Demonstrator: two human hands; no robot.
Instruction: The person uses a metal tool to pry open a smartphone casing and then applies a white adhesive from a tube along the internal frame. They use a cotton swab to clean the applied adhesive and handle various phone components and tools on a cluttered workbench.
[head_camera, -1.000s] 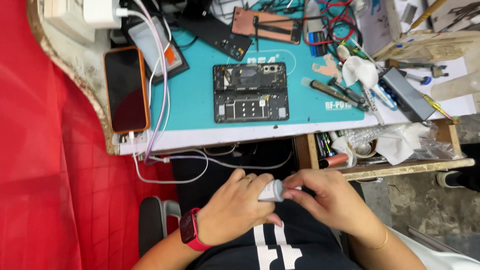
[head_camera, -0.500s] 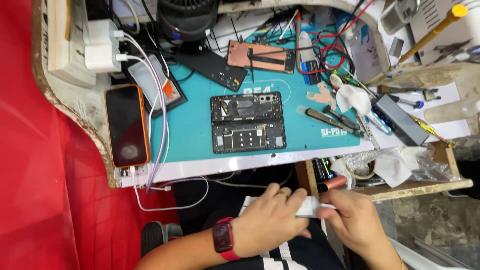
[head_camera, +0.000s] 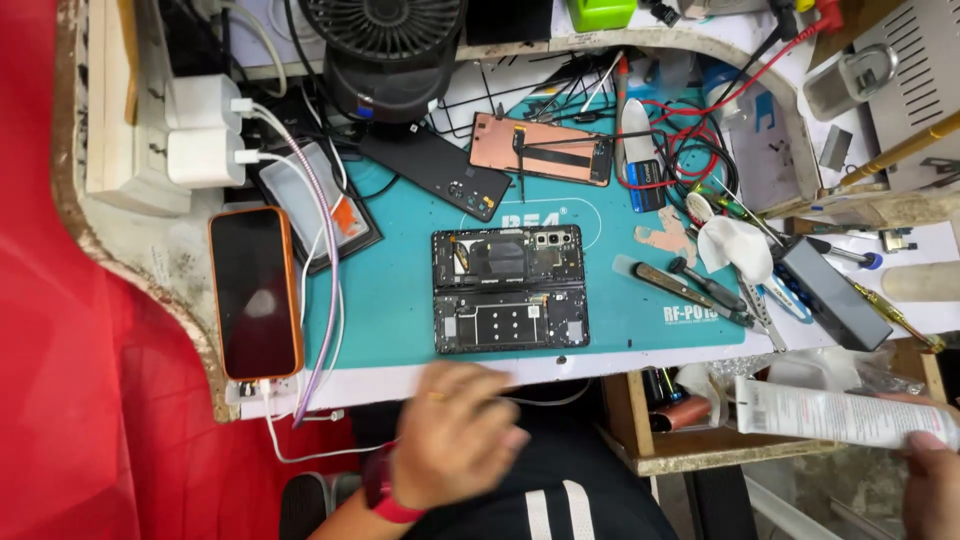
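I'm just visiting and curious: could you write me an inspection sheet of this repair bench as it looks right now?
Surface: teal rubber work mat on a worn white bench.
Job's things: opened black phone with exposed insides on the mat; long white glue tube.
Clutter: orange-cased phone, copper-coloured screen panel, black back cover, grey box, screwdrivers and tweezers at the mat's right edge.
Hands: left hand, blurred, empty, near the bench edge; right hand holds the tube.
Cables: white charger leads; red wires.
Surroundings: black fan; red cloth.
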